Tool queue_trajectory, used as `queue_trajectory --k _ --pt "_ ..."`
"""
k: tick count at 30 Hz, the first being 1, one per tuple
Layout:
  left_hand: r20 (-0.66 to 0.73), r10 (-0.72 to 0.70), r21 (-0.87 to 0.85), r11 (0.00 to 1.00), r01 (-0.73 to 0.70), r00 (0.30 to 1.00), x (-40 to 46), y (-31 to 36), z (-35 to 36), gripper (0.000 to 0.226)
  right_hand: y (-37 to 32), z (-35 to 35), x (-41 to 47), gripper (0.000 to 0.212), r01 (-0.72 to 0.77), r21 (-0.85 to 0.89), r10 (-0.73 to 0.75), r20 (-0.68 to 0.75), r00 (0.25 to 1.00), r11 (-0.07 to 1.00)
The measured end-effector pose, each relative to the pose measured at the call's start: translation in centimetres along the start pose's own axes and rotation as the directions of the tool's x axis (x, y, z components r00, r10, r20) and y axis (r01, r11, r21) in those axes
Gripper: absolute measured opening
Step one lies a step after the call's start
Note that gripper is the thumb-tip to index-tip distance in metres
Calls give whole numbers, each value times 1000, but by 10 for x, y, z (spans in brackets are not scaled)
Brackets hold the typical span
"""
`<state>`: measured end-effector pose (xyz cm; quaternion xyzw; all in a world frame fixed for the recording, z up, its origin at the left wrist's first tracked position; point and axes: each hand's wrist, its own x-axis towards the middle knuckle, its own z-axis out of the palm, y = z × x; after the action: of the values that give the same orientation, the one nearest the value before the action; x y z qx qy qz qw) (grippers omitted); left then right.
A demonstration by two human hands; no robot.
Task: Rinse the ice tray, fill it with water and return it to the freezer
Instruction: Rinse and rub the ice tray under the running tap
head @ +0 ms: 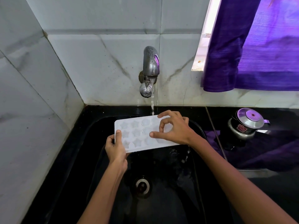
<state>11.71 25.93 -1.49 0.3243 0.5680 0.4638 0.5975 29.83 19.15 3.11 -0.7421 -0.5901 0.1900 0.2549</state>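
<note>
Ice tray (139, 135), white w/ star-shaped cups, is held in the air over the black sink (90, 143), cups facing up. Its long axis runs roughly 9 to 3 o'clock, the 3 o'clock end lifted a bit toward the wall, so it sits slightly tilted. Water stream (152, 104) from the tap (150, 65) lands on the tray's far edge at abt 12 o'clock, right of centre; most cups toward 9 o'clock are outside the stream.

Left hand (116, 147) grips the 9 o'clock short end: thumb on top, fingers curled under, closed on the tray. Right hand (174, 128) lies over the 3 o'clock half, fingers loosely spread and bent, thumb and forefinger pinched near one cup as if rubbing it. It isn't carrying the tray as far as I can see; whether any fingers hook under the edge, can't tell.

So the left hand does the holding, and the right is nearer the stream. My read: still rinsing, filling not begun. Next the tray prob. needs sliding toward 3 o'clock so the left cups pass under the water.

Drain (142, 185) sits below at 6 o'clock. On the counter at 3 o'clock, well apart, stands a small metal pot (247, 125); purple curtain (258, 46) hangs above it.
</note>
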Motion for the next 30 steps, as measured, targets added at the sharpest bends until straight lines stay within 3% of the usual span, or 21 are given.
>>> queue_trajectory --k 5,10,13,17,23,28,30 --pt "37 -8 30 1000 7 999 -7 -5 0 17 -3 4 10 24 35 -94 -35 7 999 995" --pt "69 -2 20 1000 1 998 -13 -4 2 17 -9 14 15 33 25 -247 7 129 992 969" --pt "68 14 23 1000 -16 998 -14 -2 1 17 -12 15 15 27 44 -281 -19 92 996 959" --pt "77 7 24 1000 -9 997 -15 -3 0 18 -16 14 17 24 56 -308 -79 -61 995 950" --pt "94 5 24 1000 -7 996 -13 -3 -3 18 -16 13 17 30 84 -392 -54 87 995 916" --pt "99 14 20 1000 -16 995 -15 -3 -4 18 -18 8 18 28 63 -360 -83 -42 996 931" --pt "107 8 14 1000 -10 994 -16 -2 -4 18 -19 6 18 33 46 -395 -48 3 999 918"
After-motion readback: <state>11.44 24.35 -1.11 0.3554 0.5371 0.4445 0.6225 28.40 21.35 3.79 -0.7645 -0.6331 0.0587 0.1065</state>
